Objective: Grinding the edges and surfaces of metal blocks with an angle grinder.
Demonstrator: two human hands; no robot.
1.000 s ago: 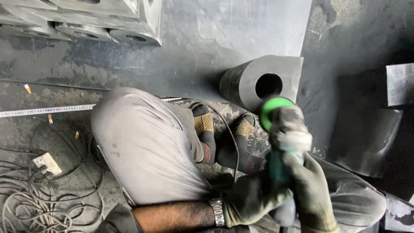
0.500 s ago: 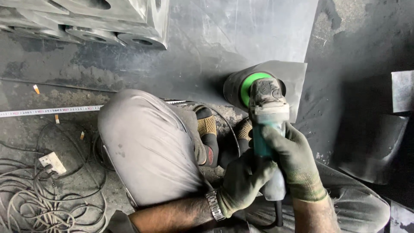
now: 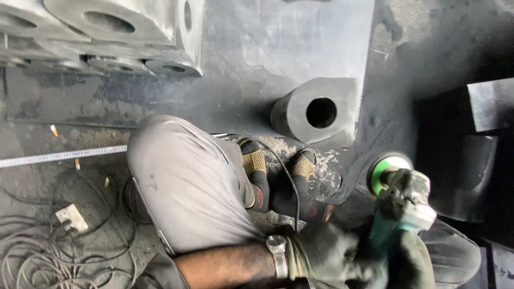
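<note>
Two gloved hands are clamped on one angle grinder [image 3: 399,206]. The left hand [image 3: 326,254] is closed with fingers wrapped at the teal body low in the frame; a metal wristwatch [image 3: 278,254] is worn above the glove. The right hand [image 3: 412,262] is closed round the rear of the same body, though its fingertips are partly cut off by the frame edge. The grinder is held low at the right, its green-backed disc [image 3: 383,171] turned up and away from the hands, near but not touching the dark floor [image 3: 417,64].

Listed outward: a grey trouser knee [image 3: 182,182] at centre, two worn sandals [image 3: 257,171] beside it, and a black cable [image 3: 284,171] running across the feet. A dark block with a round bore [image 3: 316,112] lies beyond the feet on a steel plate [image 3: 278,48]. More bored blocks [image 3: 123,27] are stacked at upper left. A tape measure [image 3: 59,156], a white plug [image 3: 70,218] and loose wire coils [image 3: 48,257] lie at left.

Handling note, as judgement: both grips are best kept firm, the disc kept clear of cable and feet, and the tool brought to the block's edge at a shallow angle.
</note>
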